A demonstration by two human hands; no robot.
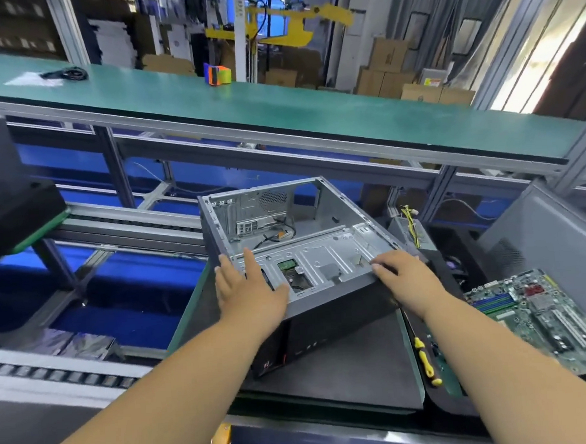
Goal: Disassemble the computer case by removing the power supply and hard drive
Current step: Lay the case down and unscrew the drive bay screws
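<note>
The long green conveyor (pixel 277 99) runs across the far side, and nearer stands the worktop (pixel 355 372) with its dark mat. On it sits the computer case (pixel 319 220), open side up and tipped so its far end rides higher than the near front panel. Its bay looks mostly bare metal, with a few loose cables near the rear plate. To the right lies a motherboard (pixel 544 316), and beyond the case a grey box with yellow wires, likely the power supply (pixel 410 231), already out (I cannot be sure). A green board showing through a cutout in the near cage may be the hard drive (pixel 287 266).

The left hand (pixel 247 286) lies flat with straight fingers on the cage's left edge; the right hand (pixel 404 276) curls its fingers over the near right rim of the case. A yellow-handled screwdriver (pixel 425 361) lies at the mat's right edge.

The case should be stiff, fairly light now, with sharp sheet-metal edges; folded rims are the safest hold. The drive is probably dense and shock-sensitive, best held by its sides.
</note>
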